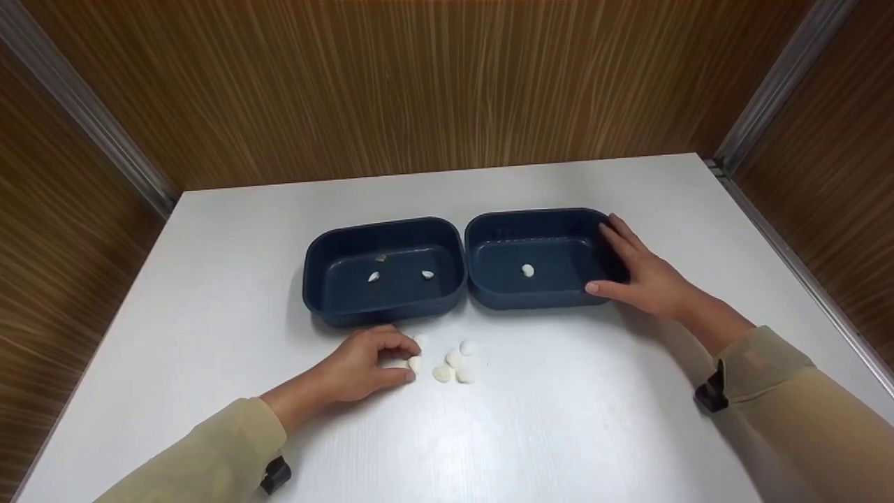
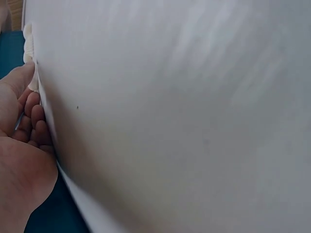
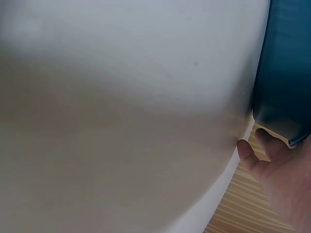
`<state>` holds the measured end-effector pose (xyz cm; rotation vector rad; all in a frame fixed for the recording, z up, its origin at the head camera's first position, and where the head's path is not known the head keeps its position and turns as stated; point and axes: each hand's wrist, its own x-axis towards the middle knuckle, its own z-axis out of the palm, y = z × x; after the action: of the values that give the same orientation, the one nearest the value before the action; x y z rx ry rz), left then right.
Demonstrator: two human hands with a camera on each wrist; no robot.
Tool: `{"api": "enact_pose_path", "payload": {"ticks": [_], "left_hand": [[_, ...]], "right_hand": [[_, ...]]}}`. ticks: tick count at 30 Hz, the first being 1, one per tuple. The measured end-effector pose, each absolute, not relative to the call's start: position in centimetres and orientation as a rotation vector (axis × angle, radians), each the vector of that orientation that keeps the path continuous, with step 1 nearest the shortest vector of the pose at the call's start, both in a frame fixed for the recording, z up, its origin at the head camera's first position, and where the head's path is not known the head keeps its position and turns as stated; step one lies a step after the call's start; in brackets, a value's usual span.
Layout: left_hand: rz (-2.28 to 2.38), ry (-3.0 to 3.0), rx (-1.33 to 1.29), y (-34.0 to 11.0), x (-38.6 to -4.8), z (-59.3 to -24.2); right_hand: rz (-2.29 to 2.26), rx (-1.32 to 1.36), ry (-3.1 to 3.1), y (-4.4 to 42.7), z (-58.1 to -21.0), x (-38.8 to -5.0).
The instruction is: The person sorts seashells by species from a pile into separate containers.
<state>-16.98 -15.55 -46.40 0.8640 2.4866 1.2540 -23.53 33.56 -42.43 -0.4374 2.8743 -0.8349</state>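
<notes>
The left hand [image 1: 360, 367] is low over the table, thumb and index finger pinching a small white shell-like piece [image 1: 414, 364]. In the left wrist view, the hand [image 2: 22, 116] has its thumb against a pale piece [image 2: 34, 82]. Several similar pieces [image 1: 453, 358] lie just right of it. At the right end of the right blue box [image 1: 538, 300], the right hand [image 1: 649, 279] rests with spread, fairly straight fingers, its thumb at the front rim. The right wrist view shows two fingers of that hand [image 3: 282, 170] beside the box [image 3: 286, 73].
The left blue box [image 1: 391, 311] stands beside the right one and contains two whitish pieces [image 1: 374, 276] and a brownish one [image 1: 381, 258]. One white piece [image 1: 528, 270] lies in the right box. Wood-grain panels [image 1: 419, 91] border the white table [image 1: 559, 419] at the back and sides.
</notes>
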Motion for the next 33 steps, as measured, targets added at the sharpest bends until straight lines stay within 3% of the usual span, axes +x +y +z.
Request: {"api": "enact_pose_path", "payload": {"ticks": [33], "left_hand": [[1.119,2.507,0.969,-15.67,-17.04,-46.39]], "right_hand": [[-0.839,-0.459,2.881,33.62,-42.57,-23.59]]}}
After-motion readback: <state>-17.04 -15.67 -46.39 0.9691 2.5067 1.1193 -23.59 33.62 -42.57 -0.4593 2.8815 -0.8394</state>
